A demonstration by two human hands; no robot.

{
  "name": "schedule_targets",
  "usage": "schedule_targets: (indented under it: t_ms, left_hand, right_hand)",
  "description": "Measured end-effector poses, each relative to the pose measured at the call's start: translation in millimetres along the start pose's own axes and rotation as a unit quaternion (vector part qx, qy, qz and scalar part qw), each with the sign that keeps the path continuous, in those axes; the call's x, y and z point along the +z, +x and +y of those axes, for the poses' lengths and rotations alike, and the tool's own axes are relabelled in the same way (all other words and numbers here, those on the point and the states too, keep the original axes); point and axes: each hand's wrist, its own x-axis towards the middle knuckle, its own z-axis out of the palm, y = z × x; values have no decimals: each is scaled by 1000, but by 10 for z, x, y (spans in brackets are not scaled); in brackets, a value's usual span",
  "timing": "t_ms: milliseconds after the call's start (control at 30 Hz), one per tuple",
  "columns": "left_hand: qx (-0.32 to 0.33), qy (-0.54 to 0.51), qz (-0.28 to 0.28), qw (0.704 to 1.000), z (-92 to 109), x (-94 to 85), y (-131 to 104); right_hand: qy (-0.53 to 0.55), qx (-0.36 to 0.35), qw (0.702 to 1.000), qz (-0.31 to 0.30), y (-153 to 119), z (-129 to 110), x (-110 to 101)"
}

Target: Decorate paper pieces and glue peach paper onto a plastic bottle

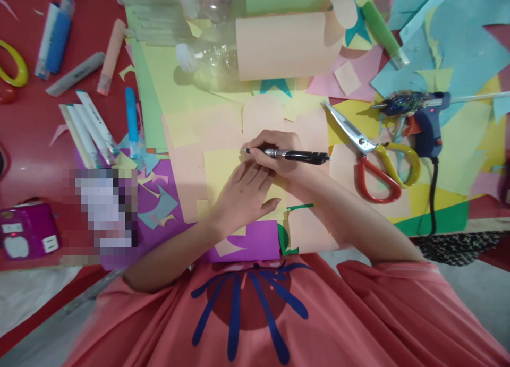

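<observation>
A black and silver pen (303, 156) is gripped in my right hand (281, 146), its tip pointing left over the paper. Flat on a yellow sheet of paper (217, 173) lies my left hand (247, 191), its fingers stretched out and partly under my right hand. Peach paper (285, 117) spreads around and beneath both hands. To the right of my right hand rest scissors (362, 144) with one red and one yellow handle, blades apart. What the pen tip touches is too small to tell.
Plastic bottles (211, 56), one wrapped in peach paper, lie at the back. A blue glue gun (430, 120) with a cord is at right. Several markers (90, 128), paper scraps (159, 207) and a purple box-like device (30, 229) occupy the left.
</observation>
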Motion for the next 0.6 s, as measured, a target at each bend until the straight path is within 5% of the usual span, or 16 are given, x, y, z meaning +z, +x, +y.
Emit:
schedule_targets:
  t_ms: [400,600]
  left_hand:
    - [-3,10,6,1000,3,12,-8]
    - [-14,-9,-27,1000,1,-21,4]
  right_hand:
    - [34,13,999,5,-34,-16,2]
    - [-36,-27,997,63,-51,27,-17]
